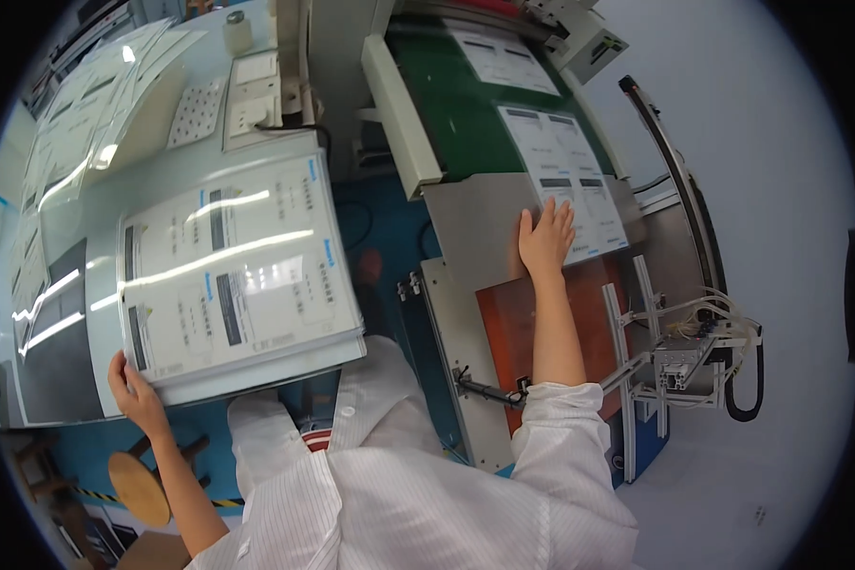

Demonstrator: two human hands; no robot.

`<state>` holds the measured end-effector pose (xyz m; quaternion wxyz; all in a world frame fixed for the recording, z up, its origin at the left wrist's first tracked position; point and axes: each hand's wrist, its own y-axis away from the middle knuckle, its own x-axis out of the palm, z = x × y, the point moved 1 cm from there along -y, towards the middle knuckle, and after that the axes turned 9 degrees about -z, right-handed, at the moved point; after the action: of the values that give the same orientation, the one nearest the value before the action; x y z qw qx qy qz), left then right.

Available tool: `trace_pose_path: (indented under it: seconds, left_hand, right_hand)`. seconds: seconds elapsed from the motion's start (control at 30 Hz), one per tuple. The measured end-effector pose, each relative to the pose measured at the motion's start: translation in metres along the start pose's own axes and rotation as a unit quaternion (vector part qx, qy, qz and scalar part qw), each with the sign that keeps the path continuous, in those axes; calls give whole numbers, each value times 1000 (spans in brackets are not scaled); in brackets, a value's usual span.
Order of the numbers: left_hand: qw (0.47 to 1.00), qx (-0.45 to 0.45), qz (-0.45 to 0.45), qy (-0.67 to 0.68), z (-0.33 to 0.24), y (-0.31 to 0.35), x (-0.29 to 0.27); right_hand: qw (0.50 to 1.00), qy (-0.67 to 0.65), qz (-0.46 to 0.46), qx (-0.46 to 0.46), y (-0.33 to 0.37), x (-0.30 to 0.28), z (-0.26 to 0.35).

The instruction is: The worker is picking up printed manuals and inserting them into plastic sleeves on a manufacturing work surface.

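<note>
My right hand (546, 239) lies flat, fingers spread, on the near part of a printed sheet (562, 171). That sheet runs from a green conveyor belt (446, 114) onto a bare metal plate (465, 223). Farther up the belt lies another printed sheet (505, 59). On the left, a thick stack of printed sheets (247, 237) rests on a glass-topped table (195, 391). My left hand (141, 397) is at the stack's near left corner, fingers and thumb apart against its edges; no hold on a sheet shows.
An orange panel (508, 323) sits below the metal plate, with a metal frame and hoses (679, 361) to its right. More glossy sheets (85, 114) cover the table's far left, near a jar (237, 33). A round wooden stool (141, 486) stands below the table.
</note>
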<state>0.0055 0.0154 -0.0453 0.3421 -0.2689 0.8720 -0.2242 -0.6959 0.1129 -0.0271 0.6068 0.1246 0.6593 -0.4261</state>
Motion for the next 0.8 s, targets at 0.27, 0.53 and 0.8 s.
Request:
trace_pose_path:
  seconds: [0.27,0.53,0.8]
  left_hand:
    - [1000,-21,-8,8,-14,2,17]
    - [1000,-7,-26,-3,-26,2,8]
    - [997,-52,-39,41,-44,-7,7]
  right_hand:
    - [996,-83,37,-10,33,-12,-12]
    - [978,-134,124,-99,122,-85,28]
    - [971,-218,103,-15,99,-94,54]
